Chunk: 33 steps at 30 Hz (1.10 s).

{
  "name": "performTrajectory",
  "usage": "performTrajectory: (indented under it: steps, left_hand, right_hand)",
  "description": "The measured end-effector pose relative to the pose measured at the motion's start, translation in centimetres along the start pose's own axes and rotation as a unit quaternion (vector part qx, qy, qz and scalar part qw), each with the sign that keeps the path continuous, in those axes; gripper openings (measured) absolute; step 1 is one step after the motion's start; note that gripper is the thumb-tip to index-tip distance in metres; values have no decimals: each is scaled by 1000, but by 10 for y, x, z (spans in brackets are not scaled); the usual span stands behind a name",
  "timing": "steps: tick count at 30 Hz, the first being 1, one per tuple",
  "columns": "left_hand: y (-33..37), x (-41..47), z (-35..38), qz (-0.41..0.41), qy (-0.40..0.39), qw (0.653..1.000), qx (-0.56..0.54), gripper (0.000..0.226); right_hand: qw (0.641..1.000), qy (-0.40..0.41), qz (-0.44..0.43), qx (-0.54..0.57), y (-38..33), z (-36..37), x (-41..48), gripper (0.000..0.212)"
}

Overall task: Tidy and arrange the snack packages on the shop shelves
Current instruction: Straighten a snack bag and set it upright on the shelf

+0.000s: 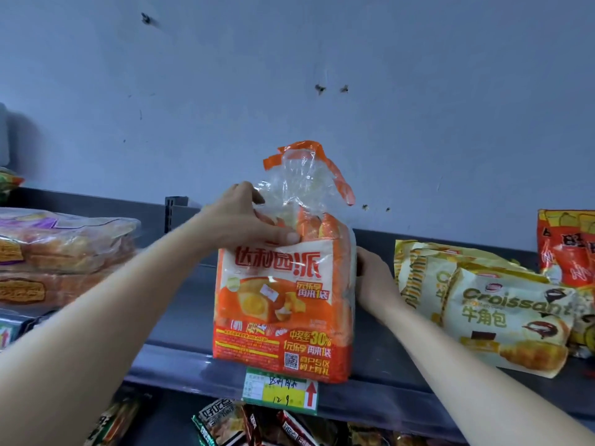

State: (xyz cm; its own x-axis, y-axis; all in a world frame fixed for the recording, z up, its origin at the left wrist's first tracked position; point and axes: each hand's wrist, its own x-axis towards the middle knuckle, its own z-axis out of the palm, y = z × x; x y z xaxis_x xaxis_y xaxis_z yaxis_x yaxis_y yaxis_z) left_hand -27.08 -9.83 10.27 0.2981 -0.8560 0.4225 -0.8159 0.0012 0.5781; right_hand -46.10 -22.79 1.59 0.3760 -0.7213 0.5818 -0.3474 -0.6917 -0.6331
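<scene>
An orange and white bag of pies stands upright at the front edge of the grey shelf, its clear plastic top twisted and sticking up. My left hand grips the bag's upper left corner, thumb across the front, fingers curled over the top. My right hand holds the bag's right side from behind; its fingertips are hidden by the bag.
Yellow croissant packages lie piled to the right, with a red and yellow bag behind them. Stacked bread packs sit on the left. A price tag hangs below the bag. Dark snack packets fill the lower shelf.
</scene>
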Motion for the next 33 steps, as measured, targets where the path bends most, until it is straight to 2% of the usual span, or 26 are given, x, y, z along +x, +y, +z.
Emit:
performTrajectory:
  steps: [3,5,9,12,15,17,19,21,22,23,24,25,26,28,29,31,33]
  left_hand:
    - [-3,14,-19,4,-190,982,15,123]
    - [-6,19,-21,25,-235,972,-15,111]
    - [-15,24,-9,40,-145,985,-86,78]
    - [-24,25,-6,59,-93,990,-92,60]
    - [-34,23,-7,49,-94,991,-83,54]
    - [-37,23,-8,24,-104,992,-70,52]
    - [-36,27,-8,-4,-119,991,-61,60]
    - [-34,31,-7,-22,-139,989,-49,90]
    - [-35,33,-7,-27,-147,988,-43,103]
    - [-35,34,-7,-31,-152,987,-37,112]
    - [-36,35,-7,-35,-157,987,-29,116]
    - [-35,35,-8,-39,-165,985,-19,119]
    - [-35,34,-8,-41,-178,983,-11,116]
    - [-33,34,-7,-26,-207,978,-15,99]
    - [-33,35,-5,-19,-204,979,-11,93]
    - [-34,37,0,-9,-158,987,13,99]
    - [-34,40,10,3,-112,993,31,105]
  right_hand:
    - [999,1,-22,27,-4,4,2,16]
    - [998,2,-20,65,-7,6,6,25]
    - [994,19,-37,100,-7,15,19,30]
    - [991,13,-43,128,-1,27,24,24]
    - [991,-39,-38,122,10,26,31,16]
    - [981,-19,31,190,18,21,42,30]
    - [968,67,100,219,28,20,60,27]
    - [980,99,127,116,34,21,78,20]
    - [983,69,146,92,35,24,87,37]
    - [978,23,176,106,36,27,94,58]
    - [965,-29,219,139,37,31,100,70]
    - [952,-84,249,160,36,35,104,71]
    - [941,-132,268,160,39,38,108,61]
    - [949,-143,250,127,48,46,113,33]
    - [957,-121,230,126,52,49,114,29]
    - [968,-79,184,153,47,45,112,44]
    - [971,-60,142,182,36,37,107,71]
